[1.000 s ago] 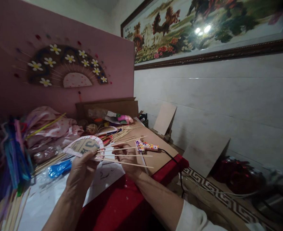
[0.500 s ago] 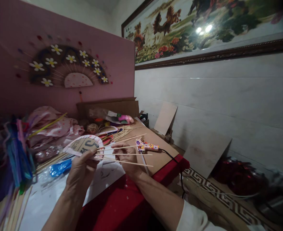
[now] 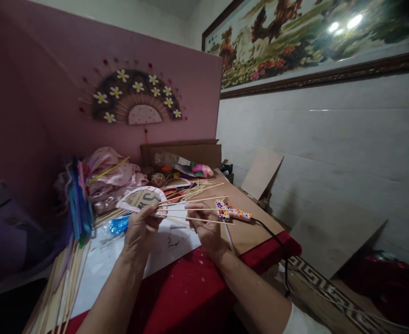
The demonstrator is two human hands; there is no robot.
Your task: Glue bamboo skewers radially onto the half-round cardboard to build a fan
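My left hand (image 3: 142, 229) grips a half-round piece of cardboard (image 3: 140, 200) edged with pink cloth, its printed brown side facing me. Several thin wooden sticks (image 3: 180, 209) fan out from the piece to the right. My right hand (image 3: 206, 232) is closed at these sticks, thumb and fingers pinching around one of them; the exact contact is partly hidden. Just beyond the right fingers, a flower-patterned glue gun (image 3: 237, 213) lies on a brown board, its black cord running off the table edge.
Behind the hands are loose sticks (image 3: 209, 186), scissors (image 3: 171, 193), twine (image 3: 158, 179) and pink cloth (image 3: 112, 169). Colourful pipe cleaners (image 3: 77, 204) and a blue plastic bag (image 3: 118, 225) sit at left. A finished flowered fan (image 3: 142, 93) hangs on the pink panel. Red cloth (image 3: 187, 292) covers the table front.
The view has turned left, so the whole scene sits further right. Both hands stay at the cardboard piece and its sticks; the right hand's fingers have shifted slightly along them.
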